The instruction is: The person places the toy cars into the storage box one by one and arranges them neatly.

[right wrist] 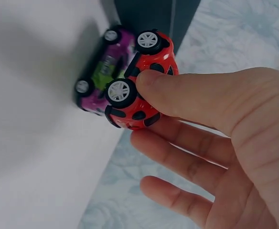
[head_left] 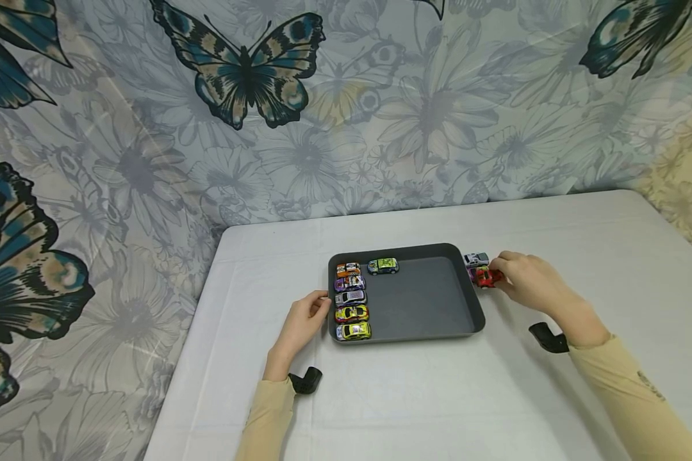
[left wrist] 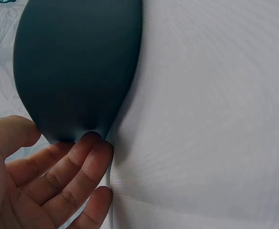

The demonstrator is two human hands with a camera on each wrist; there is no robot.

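Soft, bright light filled the head view, faintly shadowing the white cloth-covered counter point(head_left: 415, 397); both wrist views were dimmer, the floral grey-blue fabric point(right wrist: 240, 28) blurred.

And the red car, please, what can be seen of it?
The red car is a small toy with a glossy red body, dark spots and pale, spoked wheels with black tyres; it looks like plastic or painted metal. The right hand pinches it between thumb and fingers, just off the right side of the tray, next to the purple car. Two wheels on one side show; whether it touches the purple car is unclear.
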